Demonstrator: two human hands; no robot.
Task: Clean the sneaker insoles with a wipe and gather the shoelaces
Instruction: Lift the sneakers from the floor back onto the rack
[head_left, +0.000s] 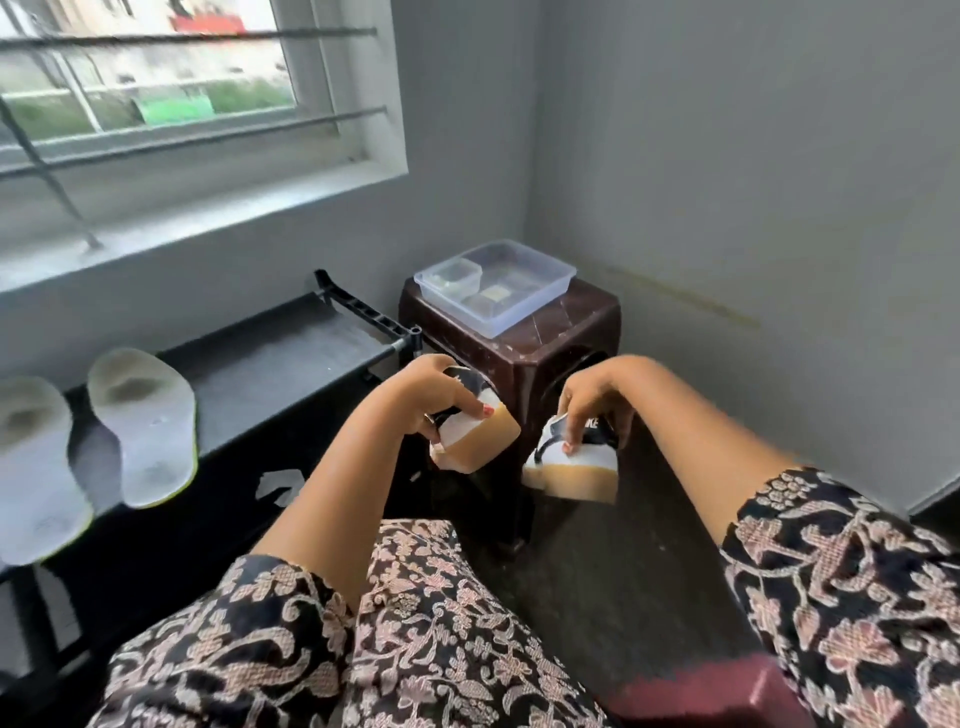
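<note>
Two white insoles lie side by side on the black shoe rack's top shelf at the left, one (143, 426) nearer the middle and one (36, 467) at the frame's left edge; both show grey heel stains. My left hand (431, 400) grips the heel of a white and black sneaker (483, 436) with a tan sole. My right hand (592, 400) grips the heel of the matching sneaker (576, 467). Both sneakers hang heel-up in front of the brown stool. No wipe or laces are visible.
A dark brown plastic stool (550, 332) stands in the corner with a clear plastic box (540, 296) holding small containers on it. The black rack shelf (280, 358) runs under a barred window (197, 88). A maroon stool edge (711, 691) shows near my lap.
</note>
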